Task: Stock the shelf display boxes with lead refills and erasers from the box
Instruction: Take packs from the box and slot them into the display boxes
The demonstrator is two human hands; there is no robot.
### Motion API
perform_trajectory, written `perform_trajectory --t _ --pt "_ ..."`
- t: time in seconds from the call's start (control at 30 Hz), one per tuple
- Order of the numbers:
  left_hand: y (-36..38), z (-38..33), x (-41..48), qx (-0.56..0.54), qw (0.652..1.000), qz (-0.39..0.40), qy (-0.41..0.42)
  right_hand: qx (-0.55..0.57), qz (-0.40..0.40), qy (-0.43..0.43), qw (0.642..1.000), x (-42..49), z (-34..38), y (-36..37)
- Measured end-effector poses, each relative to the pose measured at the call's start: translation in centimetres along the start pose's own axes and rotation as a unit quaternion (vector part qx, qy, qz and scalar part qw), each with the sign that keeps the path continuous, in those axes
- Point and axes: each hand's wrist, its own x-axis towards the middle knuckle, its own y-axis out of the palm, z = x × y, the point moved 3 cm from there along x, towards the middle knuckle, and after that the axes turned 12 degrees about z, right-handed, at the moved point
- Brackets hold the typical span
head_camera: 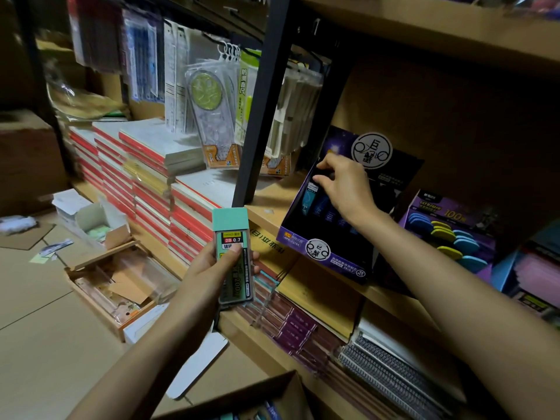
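Gripping mint-capped clear plastic lead refill case (231, 237) marked 2B 0.7 upright in left hand (212, 269), before wooden shelf (266, 212) edge. Reaching right hand (345, 189) into dark purple cardboard display box (303, 237) on shelf, fingers (322, 166) curled above blue refill tubes (321, 204) inside; cannot tell whether pinching any

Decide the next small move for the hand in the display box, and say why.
Probably the right hand should seat the blue refill pack it pinches in the purple display box and let go; the left hand holds a green-capped refill case ready.
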Motion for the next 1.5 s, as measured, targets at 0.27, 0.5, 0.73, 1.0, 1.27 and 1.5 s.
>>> perform_trajectory --t 0.27,0.5,0.73,1.0,1.27,1.5 --pt "1.3 -0.2 0.1 -0.007 1.0 0.03 0.0 -0.062 0.032 -0.009 0.998 -2.1 1.1 -1.3" --pt "4.5 0.7 -0.6 -0.029 0.997 0.07 -0.028 0.24 0.208 0.053 0.947 -16.2 3.0 1.8" --pt "9.5 3.0 -2.4 0.065 0.984 0.155 -0.057 0.412 0.108 0.146 0.893 -19.7 0.3 -1.5" --pt "14.9 6.1 -3.2 0.149 0.957 0.233 -0.091 0.443 0.09 0.174 0.875 -24.0 -3.5 -4.9" --pt "19.2 8.0 -3.3 0.226 0.929 0.286 -0.064 0.347 -0.124 0.184 0.911 -27.4 -11.1 -15.8" --pt "19.1 8.4 -2.0 0.157 0.957 0.231 -0.079 0.083 -0.223 0.232 0.943 -29.9 -16.8 -19.9"
